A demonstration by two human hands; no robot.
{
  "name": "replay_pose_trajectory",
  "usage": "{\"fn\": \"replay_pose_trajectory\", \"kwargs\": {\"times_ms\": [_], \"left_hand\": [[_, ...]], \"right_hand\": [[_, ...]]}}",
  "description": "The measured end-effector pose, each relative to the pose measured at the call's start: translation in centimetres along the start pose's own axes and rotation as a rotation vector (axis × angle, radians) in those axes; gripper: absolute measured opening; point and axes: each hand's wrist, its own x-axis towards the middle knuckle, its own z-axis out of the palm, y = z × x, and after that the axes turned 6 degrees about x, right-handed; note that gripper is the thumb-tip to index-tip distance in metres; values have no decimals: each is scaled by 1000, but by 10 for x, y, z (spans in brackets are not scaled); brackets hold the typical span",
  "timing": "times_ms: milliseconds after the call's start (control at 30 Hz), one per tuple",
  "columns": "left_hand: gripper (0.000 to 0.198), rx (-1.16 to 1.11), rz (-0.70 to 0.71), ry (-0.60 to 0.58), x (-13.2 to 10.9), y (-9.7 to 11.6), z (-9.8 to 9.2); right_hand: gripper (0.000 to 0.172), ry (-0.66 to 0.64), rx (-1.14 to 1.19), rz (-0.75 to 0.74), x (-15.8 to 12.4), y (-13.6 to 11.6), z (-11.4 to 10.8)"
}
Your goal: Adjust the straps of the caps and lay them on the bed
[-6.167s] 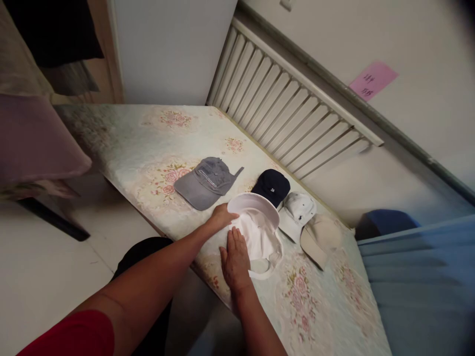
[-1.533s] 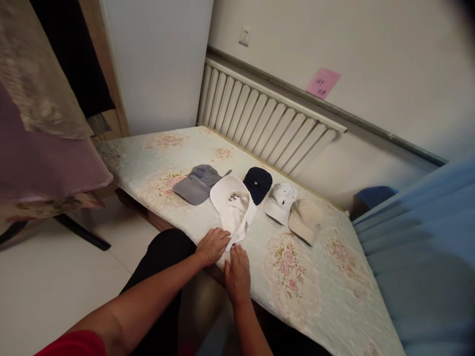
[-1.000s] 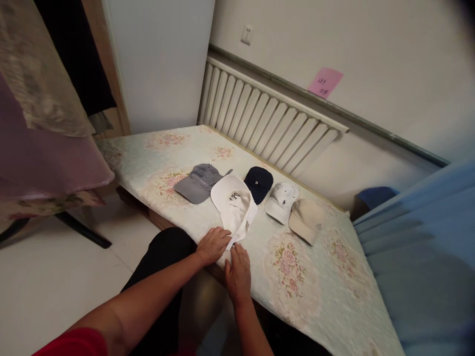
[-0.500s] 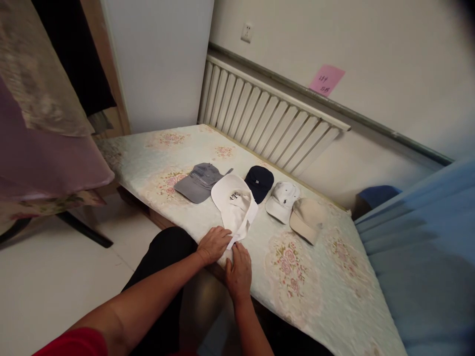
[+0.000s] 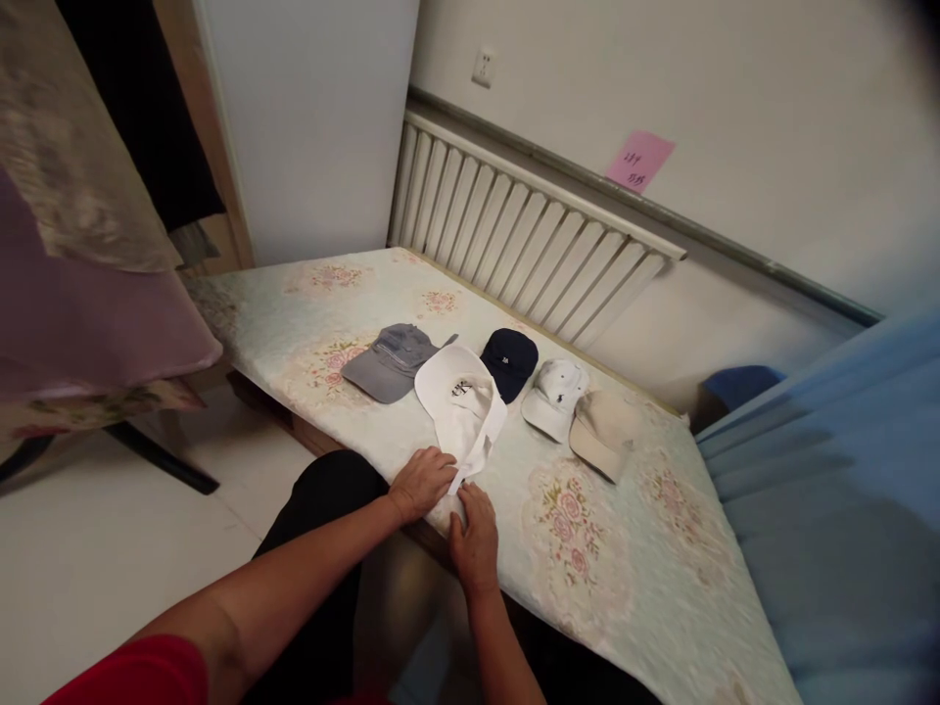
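Observation:
A white cap [image 5: 464, 416] with dark lettering lies tipped near the front edge of the bed, its brim pointing away and its back opening toward me. My left hand [image 5: 424, 484] grips the cap's back strap from the left, fingers closed over it. At the strap's loose end is my right hand [image 5: 476, 537], with curled fingers against it; the exact pinch is partly hidden. Behind the white cap sit a grey cap [image 5: 395, 364] and a navy cap [image 5: 509, 362]. To the right are an off-white cap [image 5: 554, 399] and a beige cap [image 5: 600, 436], side by side.
The caps rest on a bed [image 5: 661, 578] with a floral cover. A white radiator [image 5: 514, 230] runs along the wall behind it. On the right hangs a blue curtain [image 5: 829, 509]. A cloth-draped piece of furniture [image 5: 110, 313] stands at the left.
My right fingertips have shifted very slightly on the strap end. The caps stay in place, and the whole view has moved a little.

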Motion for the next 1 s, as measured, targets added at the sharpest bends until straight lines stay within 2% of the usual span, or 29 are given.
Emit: {"fn": "replay_pose_trajectory", "kwargs": {"times_ms": [200,467,733,1000], "left_hand": [[10,18,63,-76,12,0,3],[12,88,63,-51,16,10,7],[11,55,-9,-10,15,8,16],[11,-14,-118,-50,22,10,16]], "right_hand": [[44,54,128,164,5,-1,-2],[45,66,269,398,15,-8,-9],[47,88,372,492,22,-10,-14],[40,71,451,566,27,-12,-18]]}}
